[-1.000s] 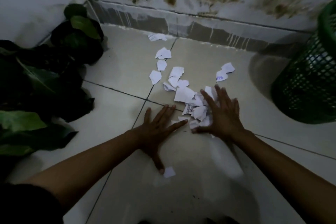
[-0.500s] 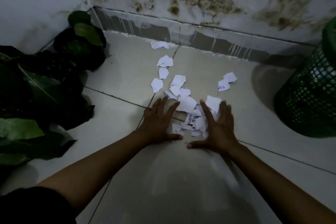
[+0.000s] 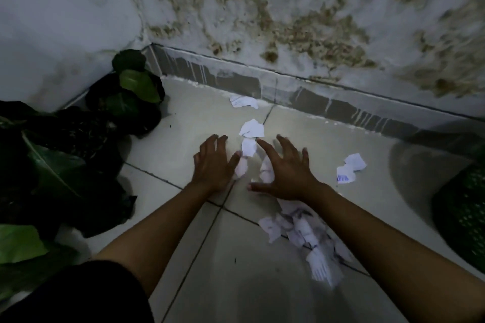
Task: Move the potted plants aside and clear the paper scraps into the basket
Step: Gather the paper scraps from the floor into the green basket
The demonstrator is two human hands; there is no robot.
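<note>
1. Both hands reach toward the middle of the frame. The left hand (image 3: 214, 165) lies with fingers spread and only lightly bent, palm down on the tiled floor (image 3: 328, 144), grasping nothing. The right hand (image 3: 284, 170) is likewise released, fingers fanned and hovering over or brushing a few paper scraps (image 3: 249, 147) between the two hands.
2. The step in hand looks like raking the far scraps back toward the gathered pile (image 3: 304, 233), which lies under the right forearm at lower centre.
3. To do it well, I would keep the palms flat and low, cup the outer edges of the hands round the scraps, and draw them together in one sweep so that thin pieces do not slip beneath the fingers.
4. Stragglers remain: one scrap by the skirting (image 3: 242, 101) at upper centre, and a pair of scraps (image 3: 350, 169) at mid right, near the basket.
5. The potted plants (image 3: 78, 139) stand aside along the left edge, well apart from the paper.
6. The green mesh basket (image 3: 464, 217) is cut off at the right edge; its opening is out of view.
7. The light is dim and the hands are blurred, so whether the right fingertips touch the paper cannot be told. The pots themselves are lost in shadow.
</note>
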